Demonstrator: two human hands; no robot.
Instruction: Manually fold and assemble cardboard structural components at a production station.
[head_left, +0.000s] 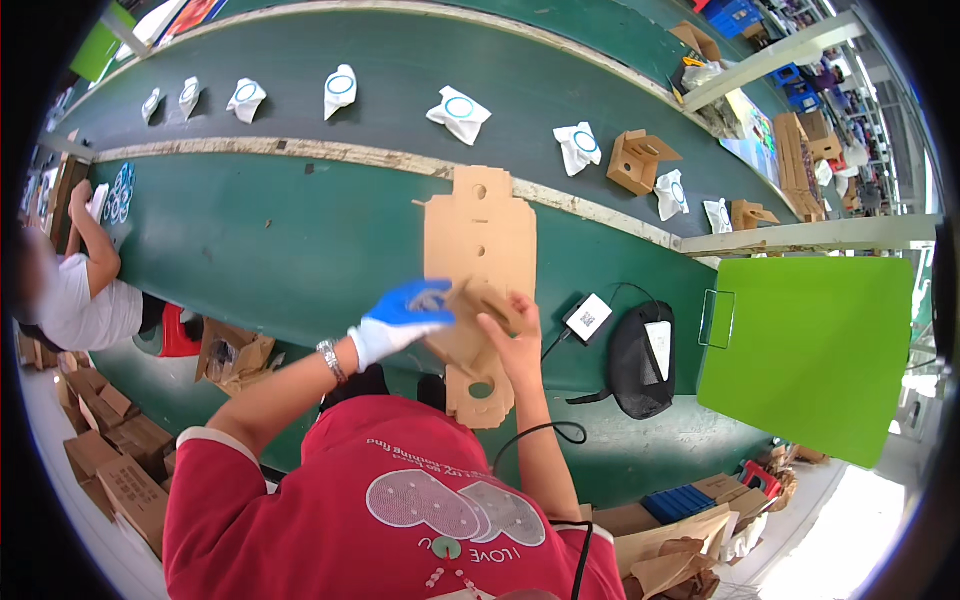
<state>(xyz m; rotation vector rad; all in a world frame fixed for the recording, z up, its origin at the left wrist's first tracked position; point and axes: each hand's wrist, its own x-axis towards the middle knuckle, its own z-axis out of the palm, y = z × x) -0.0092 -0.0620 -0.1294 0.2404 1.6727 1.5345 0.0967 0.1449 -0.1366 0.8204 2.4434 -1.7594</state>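
Note:
A partly folded brown cardboard box (470, 315) stands over flat cardboard box blanks (455, 235) on the green table in front of me. My right hand (515, 335) is bare and grips the box's raised flap between thumb and fingers. At the box's left side is my left hand (405, 315), in a white glove with blue palm and fingers. Its fingers and thumb are apart and somewhat blurred; whether they touch the cardboard is unclear. A round hole shows in the blank's near end.
White wrapped packets with blue rings (459, 112) and small open cartons (640, 162) lie along the dark conveyor (400, 110). To my right are a white device (588, 318), a black pouch (640, 375) and a green board (805, 355). A co-worker (85, 285) sits at left.

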